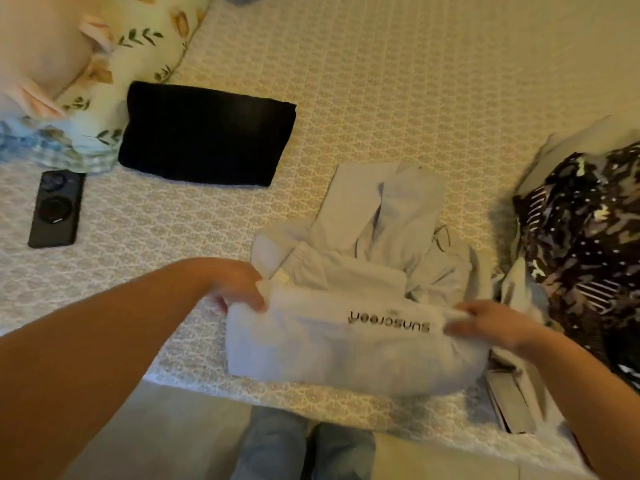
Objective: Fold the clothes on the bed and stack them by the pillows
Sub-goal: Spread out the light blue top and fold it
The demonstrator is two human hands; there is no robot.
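Pale blue garment [346, 341] with "sunscreen" print sat lower centre of the head view, near the bed's front edge, partly folded; sleeves and hood bunched just above it. Left hand [239, 289] gripped its left end, thumb on top and fingers curled under the fabric. Right hand [491, 323] held the right end, fingers curled around the edge; motion blur there, so exact pinch unclear. Folded black garment [204, 133] lay upper left, touching the floral pillow [138, 36]: likely the stack's start. Dark patterned garment [581, 237] piled at right edge, unfolded. Black phone [55, 207] at left, below the pillow, well apart from the hands.

Only one view.

Risks, my read: loose sleeves at the top could slip out when lifted, undoing the fold. Uneven grip between hands could skew it. Garment sat close to the bed edge, might slide off
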